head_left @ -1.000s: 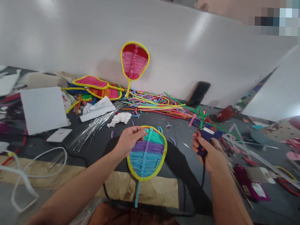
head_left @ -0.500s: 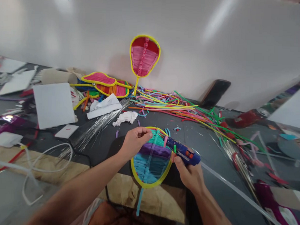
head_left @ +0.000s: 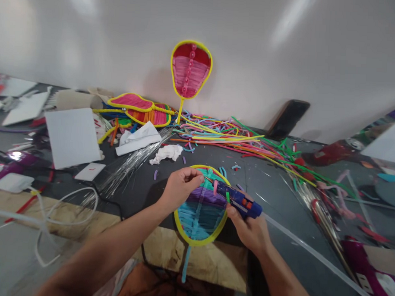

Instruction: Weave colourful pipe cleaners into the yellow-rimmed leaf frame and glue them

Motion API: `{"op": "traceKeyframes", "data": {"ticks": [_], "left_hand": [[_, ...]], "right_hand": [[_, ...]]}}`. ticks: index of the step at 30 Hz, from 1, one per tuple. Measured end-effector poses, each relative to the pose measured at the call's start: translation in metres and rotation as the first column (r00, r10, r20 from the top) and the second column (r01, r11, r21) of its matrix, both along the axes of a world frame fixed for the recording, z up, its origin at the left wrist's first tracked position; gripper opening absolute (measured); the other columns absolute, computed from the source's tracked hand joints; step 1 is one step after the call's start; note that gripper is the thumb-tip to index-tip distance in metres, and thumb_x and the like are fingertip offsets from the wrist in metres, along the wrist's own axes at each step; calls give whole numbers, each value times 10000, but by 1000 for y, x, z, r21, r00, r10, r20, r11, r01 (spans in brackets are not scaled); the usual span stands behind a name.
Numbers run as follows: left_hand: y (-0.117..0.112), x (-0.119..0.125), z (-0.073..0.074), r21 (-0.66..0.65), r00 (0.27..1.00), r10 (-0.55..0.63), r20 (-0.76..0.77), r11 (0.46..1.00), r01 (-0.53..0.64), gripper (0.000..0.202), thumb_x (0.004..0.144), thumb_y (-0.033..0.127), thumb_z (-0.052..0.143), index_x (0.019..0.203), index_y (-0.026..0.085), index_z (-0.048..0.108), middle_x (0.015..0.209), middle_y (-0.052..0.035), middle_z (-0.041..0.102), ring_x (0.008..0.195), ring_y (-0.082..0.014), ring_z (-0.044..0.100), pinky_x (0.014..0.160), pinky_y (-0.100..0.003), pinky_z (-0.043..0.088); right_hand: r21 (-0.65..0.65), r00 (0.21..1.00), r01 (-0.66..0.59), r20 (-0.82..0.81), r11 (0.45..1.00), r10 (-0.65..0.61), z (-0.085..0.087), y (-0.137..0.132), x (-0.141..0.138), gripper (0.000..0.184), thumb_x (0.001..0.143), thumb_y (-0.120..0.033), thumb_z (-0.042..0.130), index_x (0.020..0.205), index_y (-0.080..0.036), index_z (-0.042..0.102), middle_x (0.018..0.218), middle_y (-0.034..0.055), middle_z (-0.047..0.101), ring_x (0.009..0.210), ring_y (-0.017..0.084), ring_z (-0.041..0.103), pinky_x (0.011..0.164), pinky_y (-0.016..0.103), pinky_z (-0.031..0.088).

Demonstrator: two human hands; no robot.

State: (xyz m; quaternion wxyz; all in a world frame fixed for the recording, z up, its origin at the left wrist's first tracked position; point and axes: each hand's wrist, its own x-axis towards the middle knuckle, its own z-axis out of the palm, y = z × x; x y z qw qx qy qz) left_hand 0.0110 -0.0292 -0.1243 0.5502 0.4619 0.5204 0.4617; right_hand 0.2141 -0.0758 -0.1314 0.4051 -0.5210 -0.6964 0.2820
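My right hand (head_left: pixel 251 227) is wrapped round a blue hot glue gun (head_left: pixel 237 197), with a long clear glue stick (head_left: pixel 298 241) trailing from its back end. The gun's nozzle points left, close to the fingertips of my left hand (head_left: pixel 183 187). Those fingers are pinched together; whatever is between them is too small to make out. Beneath both hands lies a fan-shaped pipe-cleaner piece (head_left: pixel 196 221), yellow-rimmed, with teal, purple and blue bands. A pale beaded line runs down its middle, and a light blue stem sticks out over the table's near edge.
A pink fan-shaped piece (head_left: pixel 190 72) stands against the white wall. Pipe cleaners (head_left: pixel 217 133) are heaped behind my hands, with crumpled tissue (head_left: pixel 166 154) nearer. To the right are a phone (head_left: pixel 289 119) and a red can (head_left: pixel 336 152); white card (head_left: pixel 73 137) and cables are on the left.
The glue gun's nozzle has shifted slightly left, nearer my left fingertips. My left hand keeps its pinch over the top of the fan-shaped piece. The view has moved a little.
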Motion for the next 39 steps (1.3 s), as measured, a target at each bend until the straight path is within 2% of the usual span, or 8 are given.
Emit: {"op": "traceKeyframes", "data": {"ticks": [11, 16, 21, 24, 27, 29, 31, 39], "left_hand": [[2, -1, -2, -18, 1000, 2, -15, 1000, -3, 208, 694, 340, 688, 737, 138, 659, 619, 22, 595, 564, -83, 478, 548, -199, 369], [5, -3, -5, -8, 999, 31, -41, 999, -31, 218, 683, 354, 691, 741, 146, 659, 631, 22, 604, 578, -87, 499, 572, -202, 396], [7, -6, -4, 74, 954, -37, -299, 995, 62, 208, 724, 356, 636, 753, 153, 670, 679, 7, 656, 599, -111, 552, 586, -218, 427], [13, -6, 2, 177, 837, -12, -547, 976, 130, 178, 783, 326, 585, 785, 174, 678, 732, 8, 689, 647, -128, 599, 612, -223, 439], [23, -2, 4, 310, 631, 37, -775, 892, 328, 152, 840, 266, 541, 825, 193, 675, 811, 1, 708, 746, -148, 638, 674, -238, 450], [31, 1, 1, 365, 469, 115, -876, 794, 486, 169, 876, 245, 511, 829, 192, 664, 827, -18, 706, 786, -162, 642, 699, -255, 452], [35, 3, -5, 383, 352, 199, -915, 700, 602, 202, 909, 249, 482, 823, 189, 655, 808, -35, 699, 777, -168, 635, 706, -272, 451], [34, -2, -15, 409, 251, 351, -902, 513, 754, 304, 970, 272, 402, 840, 176, 659, 811, -63, 703, 736, -172, 611, 700, -310, 429]], "right_hand": [[16, 999, 11, 40, 1000, -12, -1, 2, 0, 315, 856, -450, 538, 1028, -210, 646, 933, 67, 729, 791, 221, 689, 685, 325, 559], [6, 995, 96, 25, 995, -96, 3, 6, 6, 318, 877, -457, 496, 757, -210, 656, 790, 57, 701, 712, 200, 648, 678, 316, 517], [-97, 965, 253, -45, 963, -258, 12, 10, 20, 465, 893, -532, 445, 634, -198, 639, 604, 21, 619, 582, 158, 573, 577, 273, 448], [-155, 933, 309, -144, 938, -331, 12, 11, 28, 485, 886, -557, 457, 645, -185, 652, 580, 14, 590, 562, 145, 551, 561, 263, 431], [-188, 916, 306, -210, 933, -343, 9, 11, 33, 471, 876, -562, 485, 669, -180, 665, 592, 15, 602, 583, 145, 557, 584, 265, 434], [-194, 913, 298, -229, 935, -339, 8, 10, 35, 463, 872, -562, 496, 679, -179, 670, 614, 20, 626, 604, 150, 570, 604, 270, 441], [-204, 909, 299, -236, 932, -343, 11, 9, 35, 463, 865, -568, 504, 676, -179, 670, 626, 23, 641, 602, 151, 575, 591, 269, 438], [-217, 898, 267, -298, 939, -324, 19, 7, 38, 459, 861, -582, 505, 704, -188, 681, 649, 20, 643, 619, 150, 565, 604, 278, 434]]}}
